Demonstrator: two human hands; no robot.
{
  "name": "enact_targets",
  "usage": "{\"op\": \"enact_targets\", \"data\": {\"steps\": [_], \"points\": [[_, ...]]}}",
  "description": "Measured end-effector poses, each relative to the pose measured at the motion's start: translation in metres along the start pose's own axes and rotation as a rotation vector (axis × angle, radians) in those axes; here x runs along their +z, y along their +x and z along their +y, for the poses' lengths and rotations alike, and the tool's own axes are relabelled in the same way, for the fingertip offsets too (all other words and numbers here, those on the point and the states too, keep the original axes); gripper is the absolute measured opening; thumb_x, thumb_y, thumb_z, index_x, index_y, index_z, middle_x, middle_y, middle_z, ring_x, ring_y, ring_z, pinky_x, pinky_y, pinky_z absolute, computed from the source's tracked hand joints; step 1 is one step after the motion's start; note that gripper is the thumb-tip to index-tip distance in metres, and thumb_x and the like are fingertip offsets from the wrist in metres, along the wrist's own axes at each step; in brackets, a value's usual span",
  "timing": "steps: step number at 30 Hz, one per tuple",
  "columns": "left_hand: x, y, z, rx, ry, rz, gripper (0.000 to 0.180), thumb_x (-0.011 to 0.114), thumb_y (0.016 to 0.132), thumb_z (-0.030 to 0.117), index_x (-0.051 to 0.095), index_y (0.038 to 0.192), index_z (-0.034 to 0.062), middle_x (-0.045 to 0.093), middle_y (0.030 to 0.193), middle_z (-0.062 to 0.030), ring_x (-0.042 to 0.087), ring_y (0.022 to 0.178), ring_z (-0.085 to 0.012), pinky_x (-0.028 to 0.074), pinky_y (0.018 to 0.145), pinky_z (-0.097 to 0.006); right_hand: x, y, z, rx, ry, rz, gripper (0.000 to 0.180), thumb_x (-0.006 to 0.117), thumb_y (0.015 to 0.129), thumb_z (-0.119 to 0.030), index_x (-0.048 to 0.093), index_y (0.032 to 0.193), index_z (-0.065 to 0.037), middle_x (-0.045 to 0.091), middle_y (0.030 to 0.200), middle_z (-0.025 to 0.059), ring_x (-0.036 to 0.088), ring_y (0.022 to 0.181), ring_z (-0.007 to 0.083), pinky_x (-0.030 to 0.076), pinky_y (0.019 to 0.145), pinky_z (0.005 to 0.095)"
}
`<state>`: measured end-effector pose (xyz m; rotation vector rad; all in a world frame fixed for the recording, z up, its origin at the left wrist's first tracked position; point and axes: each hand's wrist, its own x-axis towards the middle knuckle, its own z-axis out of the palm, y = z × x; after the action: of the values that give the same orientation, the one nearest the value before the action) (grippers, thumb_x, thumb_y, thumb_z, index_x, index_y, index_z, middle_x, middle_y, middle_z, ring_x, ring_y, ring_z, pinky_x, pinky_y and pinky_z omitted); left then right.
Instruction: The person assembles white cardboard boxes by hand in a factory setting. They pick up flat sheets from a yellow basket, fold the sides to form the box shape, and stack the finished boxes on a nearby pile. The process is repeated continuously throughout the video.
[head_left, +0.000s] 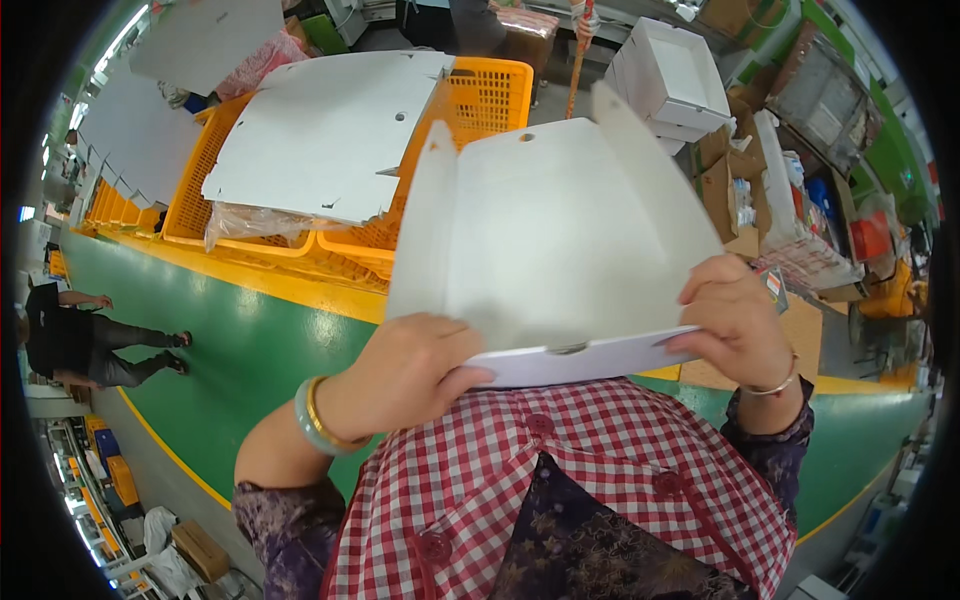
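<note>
So the white cardboard sheet sits chest-high, its long fold edge running side to side. Left hand grips that edge's left corner, right hand pinches the right end. Orange crates sit beyond it.

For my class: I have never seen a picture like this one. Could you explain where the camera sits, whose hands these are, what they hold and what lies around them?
There is no machine here. The camera is worn on a person's head and looks down, so its wide lens bends straight edges. The left hand and right hand are that person's own. Both have a grip on a white cardboard box blank, partly folded, with its side flaps raised. Beyond it, flat white cardboard sheets lie on orange plastic crates. A folded white box stands further back. The floor is green with yellow lines, and another person is at far left.
</note>
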<state>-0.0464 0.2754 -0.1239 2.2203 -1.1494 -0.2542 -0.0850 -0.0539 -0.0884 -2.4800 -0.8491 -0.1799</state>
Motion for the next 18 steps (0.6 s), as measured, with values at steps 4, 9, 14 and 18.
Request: {"op": "enact_targets", "data": {"steps": [4,9,14,18], "points": [[-0.010,0.021,0.009,0.143,-0.045,0.083,0.019,0.070,0.075,0.019,0.057,0.074,0.0054,0.052,0.064,-0.0090,0.052,0.060,-0.0294,0.041,0.056,-0.038,-0.033,-0.007,-0.006,0.036,0.017,0.028,0.024,0.075,0.063,-0.026,0.060,0.064,-0.007,0.054,0.064,0.0035,0.056,0.076,0.0252,0.041,0.064,0.0343],[-0.025,0.008,0.009,0.129,0.263,0.114,0.016,0.069,0.071,0.012,0.055,0.073,0.0056,0.048,0.063,-0.0077,0.051,0.059,-0.0259,0.039,0.056,-0.037,-0.006,0.003,-0.012,-0.017,-0.160,0.139,0.022,0.074,0.063,-0.022,0.059,0.068,-0.007,0.055,0.071,0.0044,0.056,0.078,0.0255,0.043,0.066,0.0358],[0.045,-0.018,-0.067,0.072,0.597,0.168,0.009,0.055,0.070,0.004,0.050,0.076,0.0079,0.048,0.071,-0.0058,0.051,0.070,-0.0224,0.041,0.063,-0.035,0.146,0.008,0.065,-0.121,-0.190,0.120,0.013,0.064,0.069,-0.012,0.052,0.074,-0.008,0.049,0.075,0.0055,0.052,0.078,0.0242,0.046,0.070,0.0350],[0.135,-0.031,-0.172,-0.081,0.618,0.053,0.009,0.055,0.074,0.007,0.053,0.082,0.0083,0.052,0.077,-0.0071,0.055,0.077,-0.0242,0.045,0.067,-0.036,0.284,0.007,0.125,-0.061,-0.218,0.010,0.009,0.059,0.071,-0.010,0.054,0.078,-0.010,0.052,0.078,0.0055,0.053,0.080,0.0244,0.046,0.070,0.0350]]}}
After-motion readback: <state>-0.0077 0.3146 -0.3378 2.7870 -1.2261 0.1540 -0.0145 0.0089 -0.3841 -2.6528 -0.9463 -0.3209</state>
